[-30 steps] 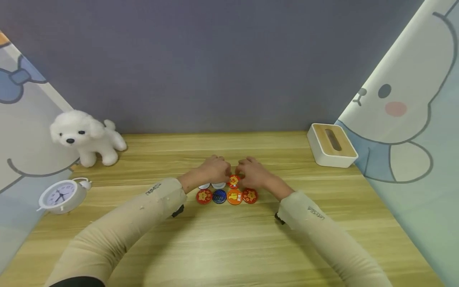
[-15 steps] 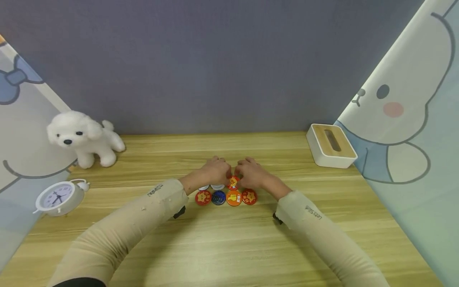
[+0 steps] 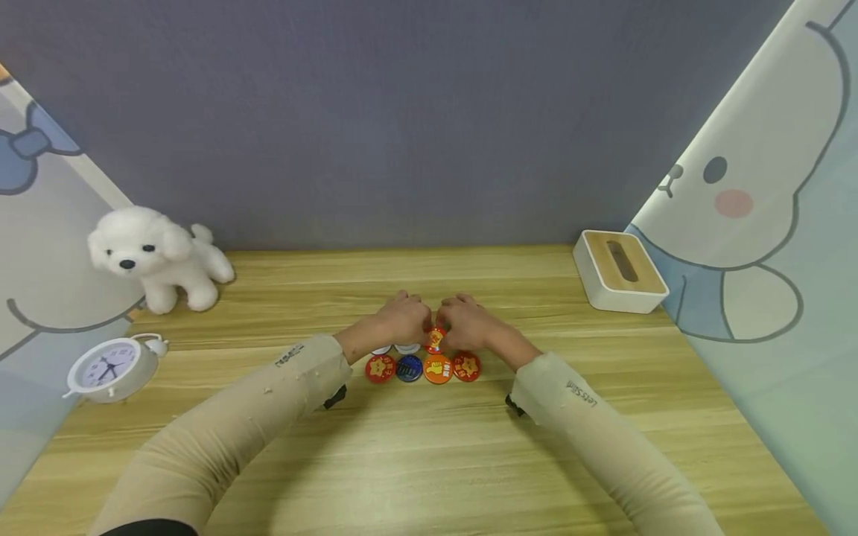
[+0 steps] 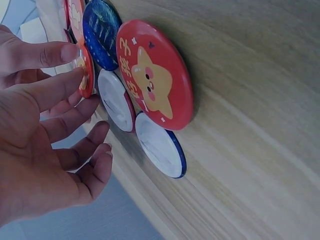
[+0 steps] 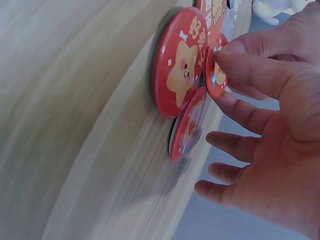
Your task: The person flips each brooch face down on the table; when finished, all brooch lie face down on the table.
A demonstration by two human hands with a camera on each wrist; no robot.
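Between both hands is a round red button badge with a yellow figure. My left hand pinches its left edge by thumb and forefinger, the other fingers spread in the left wrist view. My right hand pinches the opposite edge. Nearer me lie a red star badge, a blue badge, an orange thumbs-up badge and another red star badge. Two badges show white backs, one red-rimmed, one blue-rimmed. Another red badge, beside the right star badge, is hidden from the head view.
On the wooden table, a white plush dog and a white alarm clock stand at the left. A white tissue box with a wooden top is at the back right. A grey panel rises behind.
My right hand has shifted slightly left, closer to the left hand. The red badge between them has turned a little. The row nearest me keeps its arrangement.
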